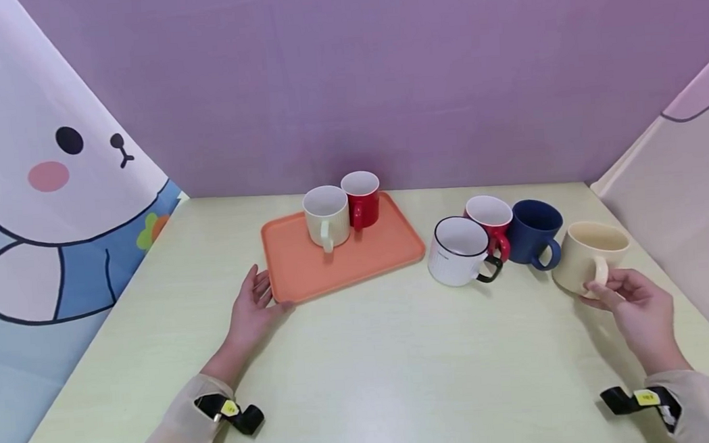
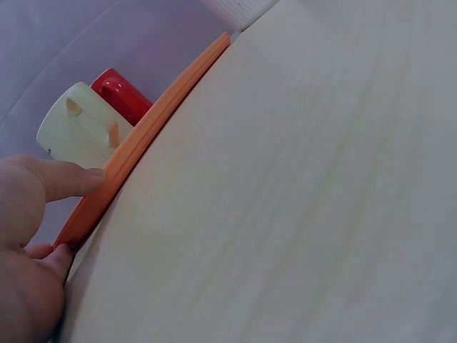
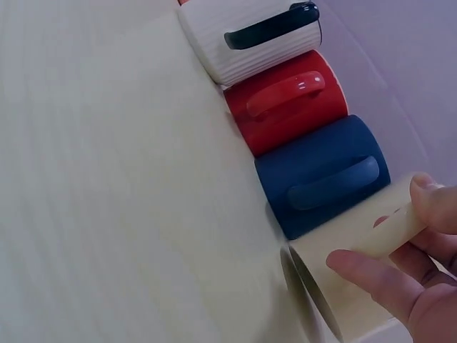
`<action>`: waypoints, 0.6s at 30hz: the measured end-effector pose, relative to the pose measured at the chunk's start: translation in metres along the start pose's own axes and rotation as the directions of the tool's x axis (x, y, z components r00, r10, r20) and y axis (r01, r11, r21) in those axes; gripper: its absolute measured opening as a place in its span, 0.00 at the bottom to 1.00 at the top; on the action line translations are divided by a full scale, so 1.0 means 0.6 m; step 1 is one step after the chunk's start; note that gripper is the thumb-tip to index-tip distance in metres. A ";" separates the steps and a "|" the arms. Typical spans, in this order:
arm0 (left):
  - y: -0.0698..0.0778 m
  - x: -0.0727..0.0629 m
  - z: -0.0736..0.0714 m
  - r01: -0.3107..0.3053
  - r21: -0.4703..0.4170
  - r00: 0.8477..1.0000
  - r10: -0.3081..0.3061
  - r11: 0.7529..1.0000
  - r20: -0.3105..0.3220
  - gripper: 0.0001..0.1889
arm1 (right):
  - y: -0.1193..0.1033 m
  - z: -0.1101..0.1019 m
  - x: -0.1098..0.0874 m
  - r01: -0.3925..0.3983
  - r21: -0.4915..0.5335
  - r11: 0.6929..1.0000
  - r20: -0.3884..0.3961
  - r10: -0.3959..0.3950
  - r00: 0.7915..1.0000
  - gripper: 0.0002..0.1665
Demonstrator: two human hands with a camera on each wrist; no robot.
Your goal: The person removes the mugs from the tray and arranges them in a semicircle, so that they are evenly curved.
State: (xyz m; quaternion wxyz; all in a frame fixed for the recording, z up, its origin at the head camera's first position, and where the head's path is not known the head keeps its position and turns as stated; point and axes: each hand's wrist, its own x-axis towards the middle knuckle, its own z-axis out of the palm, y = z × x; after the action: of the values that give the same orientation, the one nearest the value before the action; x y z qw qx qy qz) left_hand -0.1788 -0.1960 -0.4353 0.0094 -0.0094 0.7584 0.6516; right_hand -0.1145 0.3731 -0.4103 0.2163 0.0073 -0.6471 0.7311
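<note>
In the head view, my left hand touches the front left corner of an orange tray, with its fingers along the left side and its thumb at the front rim. On the tray stand a cream ribbed mug and a red mug. At the right, my right hand pinches the handle of a beige mug. That mug leans slightly; in the right wrist view, a dark crescent shows beneath its base. Just left of it is a navy blue mug.
Beside the navy mug stand a red mug with a white inside and a white mug with a black rim and handle. All rest on a pale wood-grain table. A purple backdrop rises behind; a cartoon-printed cloth hangs left.
</note>
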 end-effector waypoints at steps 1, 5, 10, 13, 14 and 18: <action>0.000 0.000 0.000 -0.001 0.000 1.000 0.001 1.000 0.000 0.56 | 0.002 0.000 0.000 0.006 0.003 1.000 0.010 -0.006 1.000 0.13; 0.001 0.000 0.000 -0.007 0.004 1.000 0.007 1.000 -0.003 0.55 | 0.006 -0.003 0.000 0.020 0.015 1.000 0.063 -0.021 0.998 0.13; 0.002 -0.001 -0.001 -0.008 0.006 1.000 0.008 1.000 -0.008 0.55 | 0.009 -0.006 0.001 0.005 0.022 1.000 0.141 -0.008 0.990 0.13; 0.001 0.000 -0.002 -0.007 -0.002 1.000 0.007 1.000 -0.009 0.55 | 0.007 -0.012 0.005 0.001 -0.081 0.997 0.178 0.013 0.984 0.13; 0.000 0.001 -0.002 -0.007 -0.006 1.000 0.007 1.000 -0.008 0.55 | 0.005 -0.015 0.006 0.012 -0.165 0.986 0.185 0.019 0.983 0.12; -0.002 0.003 0.000 -0.008 -0.017 1.000 0.008 1.000 -0.008 0.55 | -0.005 -0.029 0.011 0.080 -0.503 0.861 0.208 0.031 0.978 0.09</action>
State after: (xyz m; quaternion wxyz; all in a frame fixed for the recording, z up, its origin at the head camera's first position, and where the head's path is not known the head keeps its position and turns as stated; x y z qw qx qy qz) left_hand -0.1806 -0.1961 -0.4367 0.0035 -0.0089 0.7530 0.6580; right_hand -0.1147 0.3916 -0.4085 0.1505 0.0350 -0.8357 0.5270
